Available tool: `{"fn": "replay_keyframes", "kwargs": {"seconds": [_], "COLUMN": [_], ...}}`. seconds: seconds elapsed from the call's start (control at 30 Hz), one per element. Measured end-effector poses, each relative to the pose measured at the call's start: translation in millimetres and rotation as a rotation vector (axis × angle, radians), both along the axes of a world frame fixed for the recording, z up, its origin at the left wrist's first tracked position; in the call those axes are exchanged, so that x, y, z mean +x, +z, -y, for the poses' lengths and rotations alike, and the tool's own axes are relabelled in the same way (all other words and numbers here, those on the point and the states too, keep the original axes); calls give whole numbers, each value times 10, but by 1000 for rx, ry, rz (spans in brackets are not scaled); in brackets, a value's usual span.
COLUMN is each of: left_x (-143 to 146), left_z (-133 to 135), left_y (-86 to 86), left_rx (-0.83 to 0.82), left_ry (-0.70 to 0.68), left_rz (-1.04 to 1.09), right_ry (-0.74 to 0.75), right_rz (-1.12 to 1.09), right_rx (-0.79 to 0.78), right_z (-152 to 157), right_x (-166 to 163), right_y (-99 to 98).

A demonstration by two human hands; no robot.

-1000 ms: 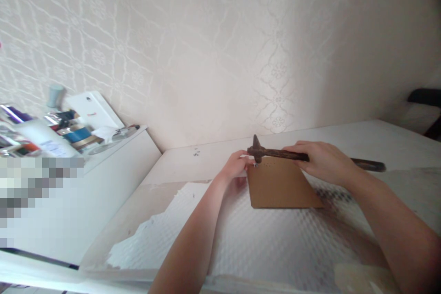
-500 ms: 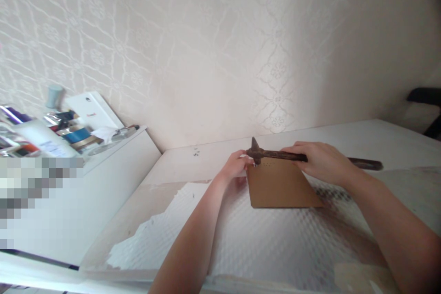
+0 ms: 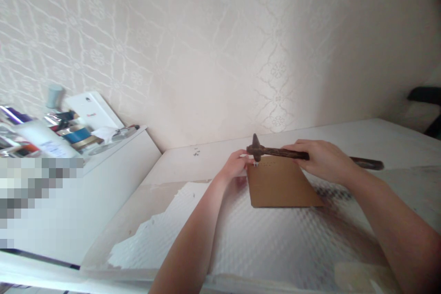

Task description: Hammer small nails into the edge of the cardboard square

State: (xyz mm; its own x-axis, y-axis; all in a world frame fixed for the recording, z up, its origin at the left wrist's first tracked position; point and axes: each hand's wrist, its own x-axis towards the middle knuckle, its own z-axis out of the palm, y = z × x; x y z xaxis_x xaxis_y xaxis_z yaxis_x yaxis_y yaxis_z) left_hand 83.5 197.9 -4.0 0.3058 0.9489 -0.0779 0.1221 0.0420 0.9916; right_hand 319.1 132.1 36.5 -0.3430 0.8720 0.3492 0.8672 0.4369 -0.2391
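My right hand (image 3: 320, 161) is closed round the shaft of a dark, rusty hammer (image 3: 275, 151), gripped close to the head; the handle end sticks out to the right. The hammer head hovers just above the far left corner of a brown cardboard sheet (image 3: 279, 186) that lies flat on a white textured mat (image 3: 262, 234). My left hand (image 3: 236, 165) is pinched at that corner, under the hammer head, on a small nail-like thing I can barely make out. A row of tiny holes or dots runs along the cardboard's far edge.
The white tabletop (image 3: 344, 135) meets a patterned wall (image 3: 206, 55) behind. To the left, a lower white shelf (image 3: 113, 161) carries several bottles and tubes (image 3: 51, 133). A dark chair part (image 3: 425, 96) shows at far right. Small specks (image 3: 196, 151) lie near the wall.
The hammer head dipped onto the cardboard's corner half a second ago and has risen slightly again. Both hands stay in the same place.
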Motion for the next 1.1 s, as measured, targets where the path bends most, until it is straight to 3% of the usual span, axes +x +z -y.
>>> {"fn": "replay_keyframes", "kwargs": {"seconds": [1.1], "left_x": [-1], "left_z": [16], "left_y": [3], "left_rx": [-20], "left_ry": [5], "left_rz": [30], "right_ry": [6], "right_rz": [-5], "right_rx": [-16], "right_z": [-12], "right_x": [20], "right_y": [-20]}}
